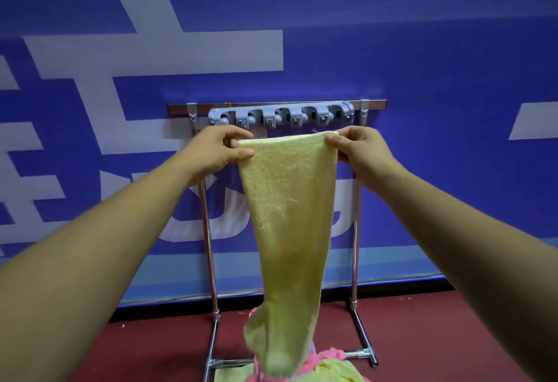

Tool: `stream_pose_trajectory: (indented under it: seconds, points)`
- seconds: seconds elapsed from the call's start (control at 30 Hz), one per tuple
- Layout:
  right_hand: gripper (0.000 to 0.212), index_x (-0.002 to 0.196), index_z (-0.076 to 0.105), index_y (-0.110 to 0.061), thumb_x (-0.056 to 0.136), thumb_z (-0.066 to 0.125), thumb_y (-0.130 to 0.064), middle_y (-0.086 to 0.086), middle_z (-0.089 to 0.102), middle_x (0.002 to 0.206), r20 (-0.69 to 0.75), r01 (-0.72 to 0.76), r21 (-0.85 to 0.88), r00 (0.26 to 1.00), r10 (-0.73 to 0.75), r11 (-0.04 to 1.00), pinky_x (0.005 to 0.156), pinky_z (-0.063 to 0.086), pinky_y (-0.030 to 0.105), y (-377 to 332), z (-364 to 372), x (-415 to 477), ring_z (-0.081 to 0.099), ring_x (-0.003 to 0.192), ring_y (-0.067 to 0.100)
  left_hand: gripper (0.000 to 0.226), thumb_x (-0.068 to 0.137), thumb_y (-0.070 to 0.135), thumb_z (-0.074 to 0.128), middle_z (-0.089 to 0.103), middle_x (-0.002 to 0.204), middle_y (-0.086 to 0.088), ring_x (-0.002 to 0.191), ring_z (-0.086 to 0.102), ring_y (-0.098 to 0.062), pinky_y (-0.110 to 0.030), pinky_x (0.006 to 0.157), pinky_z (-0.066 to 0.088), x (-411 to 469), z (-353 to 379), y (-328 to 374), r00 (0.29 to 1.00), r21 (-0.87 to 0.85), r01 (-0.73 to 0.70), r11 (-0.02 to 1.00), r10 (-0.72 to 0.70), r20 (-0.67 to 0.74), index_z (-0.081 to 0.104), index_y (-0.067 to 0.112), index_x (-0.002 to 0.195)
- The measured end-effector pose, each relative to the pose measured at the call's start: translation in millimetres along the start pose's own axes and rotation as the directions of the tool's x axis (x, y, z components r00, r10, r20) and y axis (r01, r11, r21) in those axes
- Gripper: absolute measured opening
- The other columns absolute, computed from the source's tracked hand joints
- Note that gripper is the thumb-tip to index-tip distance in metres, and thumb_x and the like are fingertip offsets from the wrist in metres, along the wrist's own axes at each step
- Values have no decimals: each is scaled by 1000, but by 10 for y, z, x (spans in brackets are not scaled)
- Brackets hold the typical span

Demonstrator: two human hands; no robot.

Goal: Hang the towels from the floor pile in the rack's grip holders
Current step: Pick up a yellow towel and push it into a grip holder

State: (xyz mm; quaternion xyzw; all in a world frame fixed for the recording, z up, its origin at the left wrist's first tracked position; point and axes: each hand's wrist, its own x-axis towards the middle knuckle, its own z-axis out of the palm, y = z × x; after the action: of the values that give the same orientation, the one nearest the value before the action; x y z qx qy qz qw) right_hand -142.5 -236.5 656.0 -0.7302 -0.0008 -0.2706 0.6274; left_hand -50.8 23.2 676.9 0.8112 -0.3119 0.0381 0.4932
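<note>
Head view: the left hand [216, 149] pinches the left top corner of a yellow towel [287, 215], and the right hand [359, 149] pinches its right top corner, so the top edge is stretched between them. The towel hangs down from both hands, just below the grey grip holder strip [280, 116] on the metal rack [356, 230]. Its lower end reaches the pile of pink and yellow towels [332, 366] on the red floor [437, 336].
</note>
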Motion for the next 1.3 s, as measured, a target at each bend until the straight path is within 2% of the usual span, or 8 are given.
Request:
stream_pose_trajectory:
  seconds: [0.1,0.33,0.57,0.67,0.8,0.97,1.07,1.3]
  points:
    - [13,94,66,0,94,69,-13,13,68,90,-11,3,34,1000,-3,999,90,57,41,13,-8,24,65,85,22,14,92,10,67,70,91,-5,85,62,-11,-12,70,51,-1,17,44,1000,-26,21,999,-21,15,73,6,104]
    - [24,110,64,-2,88,73,-3,8,62,82,-10,-6,27,1000,6,1000,81,55,33,87,-31,83,62,76,16,10,97,15,62,65,82,-2,77,61,-13,-25,67,54,-10,-12,-34,998,-39,22,999,-20,57,67,15,88]
    - [18,103,73,-1,89,74,-13,17,73,106,-13,-40,-112,999,39,993,87,58,34,117,-53,108,68,93,21,24,95,3,56,53,74,-1,64,45,-12,-21,56,40,-166,40,103,942,-101,-24,995,56,330,62,18,112]
    - [21,104,71,-3,88,76,-16,13,72,103,-16,-52,-157,999,51,986,71,48,24,118,-59,106,63,87,15,24,94,-5,52,62,84,-2,71,54,-11,-24,65,47,-210,64,218,905,-107,-54,993,94,415,70,11,100]
    - [22,105,69,0,88,75,-11,8,67,91,-42,-52,-133,998,47,990,65,46,22,103,-68,76,57,72,9,32,94,-8,55,71,111,-15,103,70,-22,-30,92,55,-218,76,300,859,-129,-45,991,104,502,62,3,123]
    - [26,103,65,7,85,78,-6,15,63,80,10,-20,-112,1000,21,993,57,49,24,99,-19,-16,56,59,15,15,97,16,62,76,92,-2,88,72,-13,-27,85,55,-189,204,378,915,235,-250,939,149,374,73,14,107]
    - [23,98,59,2,84,77,-1,16,59,76,42,6,-46,999,-4,999,55,54,23,60,87,-95,58,52,11,13,92,34,67,64,100,3,93,59,-9,-20,81,44,-144,289,379,940,369,-307,877,220,259,74,27,101]
    - [21,104,63,12,86,72,5,21,68,91,176,-6,198,984,-30,980,74,60,35,-26,244,-168,65,77,30,6,87,41,71,48,113,2,112,48,-12,-17,87,37,-74,407,428,965,352,-262,898,248,86,71,36,89]
